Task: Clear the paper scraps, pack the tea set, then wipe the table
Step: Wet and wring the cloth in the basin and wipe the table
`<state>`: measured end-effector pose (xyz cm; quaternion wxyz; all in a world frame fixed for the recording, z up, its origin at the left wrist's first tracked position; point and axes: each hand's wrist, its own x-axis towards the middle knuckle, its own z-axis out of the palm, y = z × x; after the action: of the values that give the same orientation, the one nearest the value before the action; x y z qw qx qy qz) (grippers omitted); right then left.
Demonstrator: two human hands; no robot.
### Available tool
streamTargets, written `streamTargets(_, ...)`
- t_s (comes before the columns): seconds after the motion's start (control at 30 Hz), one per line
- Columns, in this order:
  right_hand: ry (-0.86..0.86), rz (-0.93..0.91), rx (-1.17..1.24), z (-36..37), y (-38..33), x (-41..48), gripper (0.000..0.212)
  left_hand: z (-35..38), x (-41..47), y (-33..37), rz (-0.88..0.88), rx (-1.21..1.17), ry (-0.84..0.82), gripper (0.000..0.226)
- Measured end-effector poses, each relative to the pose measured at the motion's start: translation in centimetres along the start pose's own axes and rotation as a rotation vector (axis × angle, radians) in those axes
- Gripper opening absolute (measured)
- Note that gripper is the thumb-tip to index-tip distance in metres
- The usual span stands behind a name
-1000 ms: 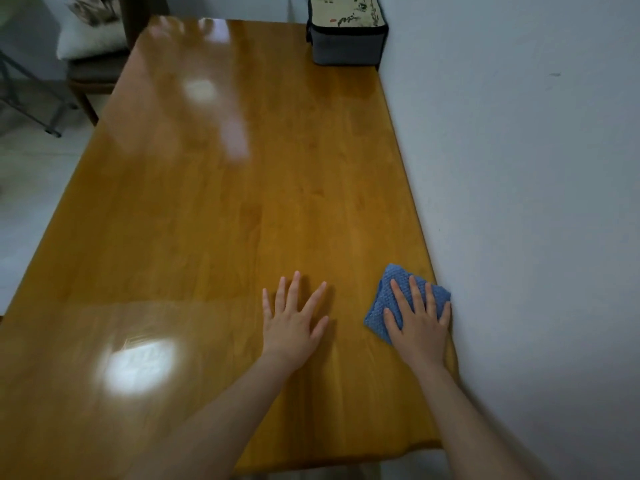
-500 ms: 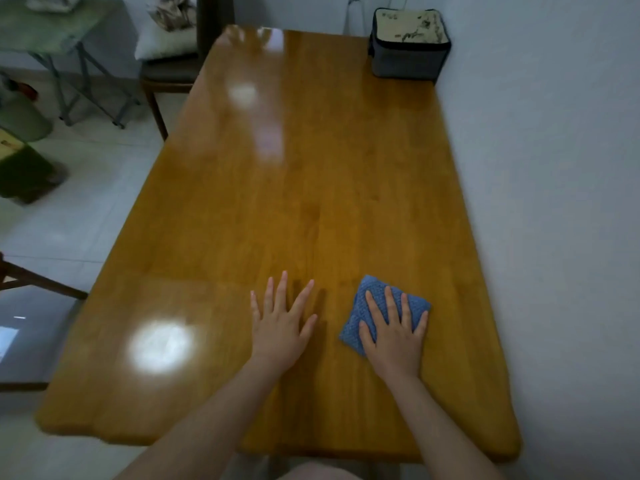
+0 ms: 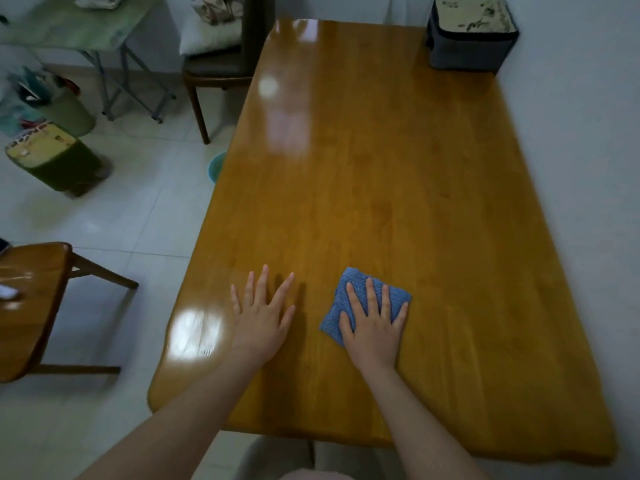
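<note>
A folded blue cloth [image 3: 349, 294] lies on the glossy wooden table [image 3: 398, 174] near its front edge. My right hand [image 3: 374, 323] presses flat on the cloth with straight, spread fingers and covers most of it. My left hand [image 3: 261, 313] rests flat on the bare wood a hand's width to the left of the cloth, fingers spread. A closed dark grey case with a cream printed lid [image 3: 471, 32] stands in the table's far right corner against the wall.
A white wall [image 3: 588, 168] runs along the table's right edge. A dark chair with a cushion [image 3: 218, 60] stands at the far left corner, and a wooden chair [image 3: 31, 299] on the left. Green bins [image 3: 55, 157] and a folding table [image 3: 79, 26] stand on the tiled floor.
My right hand has slid the cloth leftward, away from the wall, toward the middle of the table. My left hand stays flat beside it. The view has swung left, showing more floor.
</note>
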<state>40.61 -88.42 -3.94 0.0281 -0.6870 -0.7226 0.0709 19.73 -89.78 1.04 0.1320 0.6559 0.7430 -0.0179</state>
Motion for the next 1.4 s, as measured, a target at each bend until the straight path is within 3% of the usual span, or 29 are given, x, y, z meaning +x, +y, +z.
streamTargets(0.37,-0.012,-0.212,0.012,1.6,-10.0,2.2,0.058,-0.9,0.6,-8.6,-0.153,0.009,0.049,0.068)
streamTargets(0.8,0.007,-0.173,0.023,3.3,-24.9,3.8,0.057,-3.0,2.1,-20.8,-0.025,0.045,-0.015,0.069)
streamTargets(1.4,-0.015,-0.212,-0.009,3.9,-29.2,-1.9,0.058,-1.8,-2.1,-23.7,0.008,-0.001,-0.063,0.059)
